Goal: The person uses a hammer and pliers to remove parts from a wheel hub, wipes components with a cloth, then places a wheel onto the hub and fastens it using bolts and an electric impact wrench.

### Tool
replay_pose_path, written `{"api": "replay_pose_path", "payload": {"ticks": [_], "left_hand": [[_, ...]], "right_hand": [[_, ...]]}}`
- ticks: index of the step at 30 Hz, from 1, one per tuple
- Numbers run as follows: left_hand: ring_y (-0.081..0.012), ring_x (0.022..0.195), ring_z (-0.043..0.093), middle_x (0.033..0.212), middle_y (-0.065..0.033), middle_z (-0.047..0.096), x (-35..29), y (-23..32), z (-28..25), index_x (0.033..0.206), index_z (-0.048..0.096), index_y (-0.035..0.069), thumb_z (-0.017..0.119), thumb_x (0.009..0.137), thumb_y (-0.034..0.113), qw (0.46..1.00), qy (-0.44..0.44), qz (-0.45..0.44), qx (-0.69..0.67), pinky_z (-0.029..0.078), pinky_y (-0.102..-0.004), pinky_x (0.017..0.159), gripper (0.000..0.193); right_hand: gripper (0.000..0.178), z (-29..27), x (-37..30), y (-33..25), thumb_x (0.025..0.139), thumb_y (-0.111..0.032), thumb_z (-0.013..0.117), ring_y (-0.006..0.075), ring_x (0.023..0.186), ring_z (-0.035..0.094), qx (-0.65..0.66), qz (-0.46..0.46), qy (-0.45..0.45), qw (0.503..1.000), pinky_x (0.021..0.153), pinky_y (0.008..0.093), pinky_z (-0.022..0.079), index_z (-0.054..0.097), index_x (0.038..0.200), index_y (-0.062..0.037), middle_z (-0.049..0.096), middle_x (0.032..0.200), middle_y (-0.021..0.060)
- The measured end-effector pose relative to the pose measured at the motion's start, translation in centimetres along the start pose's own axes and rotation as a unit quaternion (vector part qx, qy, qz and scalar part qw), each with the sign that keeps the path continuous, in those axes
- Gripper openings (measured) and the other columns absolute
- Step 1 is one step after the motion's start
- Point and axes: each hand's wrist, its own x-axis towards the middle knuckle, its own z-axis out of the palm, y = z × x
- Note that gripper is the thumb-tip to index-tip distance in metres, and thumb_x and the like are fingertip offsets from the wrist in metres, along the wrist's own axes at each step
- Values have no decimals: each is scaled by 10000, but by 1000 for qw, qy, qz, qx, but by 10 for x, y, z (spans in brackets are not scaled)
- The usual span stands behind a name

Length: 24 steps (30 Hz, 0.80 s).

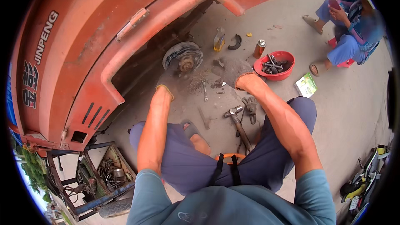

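My left hand [168, 78], in a dark glove with a yellow cuff, is beside the round wheel hub [186, 63] under the orange vehicle body. Its fingers blend into the dark hub area and cannot be made out. My right hand [236, 71], also in a dark glove, is right of the hub and closed round something dark and blurred. On the ground between the hands lie a wrench [204, 90] and dark grit. Nearer to me are a hammer [239, 127] and a dark metal part [250, 109]. A curved dark piece like a brake shoe [235, 42] lies beyond my right hand.
A red bowl [291, 67] of metal parts stands at right, next to a spray can [259, 48] and a green-white box [306, 85]. A clear bottle [219, 39] stands farther off. Another person [354, 29] sits at upper right. A tool cart [89, 202] is at lower left.
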Motion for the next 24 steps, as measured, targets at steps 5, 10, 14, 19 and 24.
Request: {"api": "replay_pose_path", "payload": {"ticks": [5,10,14,19,24], "left_hand": [[-363,1226,577,1424,-183,515,-13,4,-7,1447,463,18,737,890,565,999,20,-25,-24,469,-486,1080,827],[-327,1086,632,1364,-183,546,-3,1,-10,1392,514,5,792,864,512,997,53,18,48,601,-483,900,783],[-280,914,646,1211,-126,578,4,2,-3,1283,583,23,786,874,496,992,99,7,73,631,-480,794,658],[-245,693,654,913,-81,639,-3,12,7,1098,668,12,771,905,444,977,142,45,152,634,-444,692,484],[-235,758,721,916,-148,721,-16,25,20,1056,707,-52,784,898,387,916,182,37,356,624,-375,673,472]], "right_hand": [[638,39,41,-13,932,-443,617,452,1127,646,48,-26,59,997,959,462,506,574,1365,24,654,1227,312],[661,49,77,-29,913,-455,646,471,1142,628,119,-29,107,987,957,477,500,547,1338,42,637,1207,349],[605,68,94,-30,881,-406,694,485,1064,649,70,-57,164,982,929,512,513,592,1267,49,684,1095,320],[533,64,111,-27,882,-422,675,495,1032,649,58,-47,98,992,891,510,511,667,1116,57,679,1077,333],[503,76,117,-11,888,-383,708,435,961,688,96,-17,68,993,866,466,542,703,1062,89,699,1031,317]]}}
